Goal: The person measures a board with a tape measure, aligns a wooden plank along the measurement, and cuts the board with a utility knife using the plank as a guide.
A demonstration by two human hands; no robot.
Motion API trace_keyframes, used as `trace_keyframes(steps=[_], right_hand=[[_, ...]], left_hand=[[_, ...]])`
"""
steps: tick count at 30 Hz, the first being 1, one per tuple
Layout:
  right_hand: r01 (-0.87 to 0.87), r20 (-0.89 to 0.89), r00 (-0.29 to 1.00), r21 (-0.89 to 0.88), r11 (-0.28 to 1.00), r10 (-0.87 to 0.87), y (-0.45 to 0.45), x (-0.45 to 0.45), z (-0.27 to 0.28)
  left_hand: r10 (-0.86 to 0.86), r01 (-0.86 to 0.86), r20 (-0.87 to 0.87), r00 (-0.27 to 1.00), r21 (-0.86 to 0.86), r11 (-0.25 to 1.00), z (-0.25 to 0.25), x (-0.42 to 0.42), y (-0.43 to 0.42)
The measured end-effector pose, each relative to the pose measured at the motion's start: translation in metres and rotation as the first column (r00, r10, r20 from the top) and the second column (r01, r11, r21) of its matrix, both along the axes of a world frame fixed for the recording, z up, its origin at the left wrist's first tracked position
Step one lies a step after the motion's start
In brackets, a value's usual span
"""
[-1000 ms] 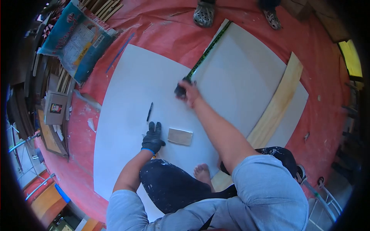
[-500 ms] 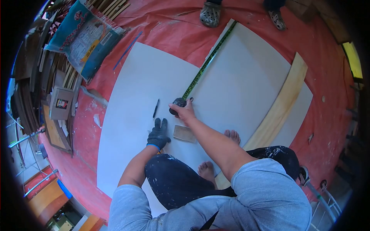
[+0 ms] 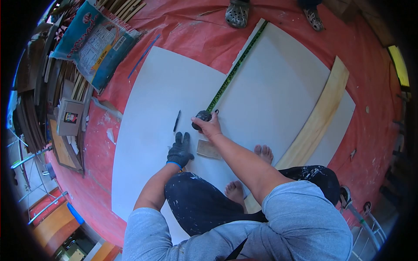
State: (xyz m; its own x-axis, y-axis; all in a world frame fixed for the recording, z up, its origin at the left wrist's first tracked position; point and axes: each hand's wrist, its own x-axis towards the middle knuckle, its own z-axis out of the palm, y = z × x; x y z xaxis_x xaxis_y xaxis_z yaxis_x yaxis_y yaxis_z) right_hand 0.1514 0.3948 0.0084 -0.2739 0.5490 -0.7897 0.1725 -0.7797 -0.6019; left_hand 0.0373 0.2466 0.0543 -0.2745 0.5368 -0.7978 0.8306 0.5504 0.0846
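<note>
My right hand [image 3: 208, 126], bare, grips a black tape measure [image 3: 202, 120]. Its green blade [image 3: 238, 65] runs out to the far edge of a large white board [image 3: 278, 78]. My left hand [image 3: 179, 150], in a dark glove, lies on the board with its fingers apart and nothing seen in it. Just beyond those fingertips lies a black pen [image 3: 177, 121]. A small brown rectangular piece [image 3: 209, 149] rests between my two hands, partly behind my right forearm. On the right side of the board lies a long pale wooden plank [image 3: 318, 111].
Under the board is a red sheet [image 3: 183, 26]. A teal bag [image 3: 93, 48] and stacked wood strips [image 3: 35, 104] are at the left. Another person's shoes [image 3: 236, 15] show at the top. A metal frame [image 3: 363, 222] stands at the lower right.
My right hand has come nearer with the tape measure, drawing out more blade, then holds almost still. The view has shifted slightly; my left hand stays beside the pen.
</note>
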Motion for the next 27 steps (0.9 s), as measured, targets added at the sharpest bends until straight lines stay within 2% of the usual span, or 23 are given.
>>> trace_keyframes(steps=[3, 7, 18, 22, 27], right_hand=[[-0.029, 0.021, 0.999, 0.005, 1.000, 0.028, 0.001, 0.001, 0.003], [-0.070, 0.070, 0.995, 0.060, 0.996, 0.066, -0.004, -0.003, -0.020], [-0.090, 0.087, 0.993, 0.091, 0.992, 0.082, -0.010, -0.004, -0.040], [-0.103, 0.028, 0.994, 0.010, 0.995, 0.103, 0.001, 0.004, -0.007], [-0.097, 0.068, 0.993, 0.042, 0.994, 0.094, -0.001, 0.001, -0.012]], left_hand=[[0.006, -0.006, 0.003, 1.000, -0.003, 1.000, 0.001, 0.000, 0.001], [-0.001, 0.001, -0.001, 1.000, 0.000, 1.000, -0.003, 0.000, 0.000], [0.028, -0.028, 0.002, 1.000, -0.016, 0.999, -0.002, 0.000, 0.002], [0.017, -0.017, -0.006, 1.000, -0.009, 1.000, -0.004, 0.000, 0.000], [0.016, -0.016, -0.003, 1.000, -0.017, 1.000, -0.001, 0.000, 0.001]])
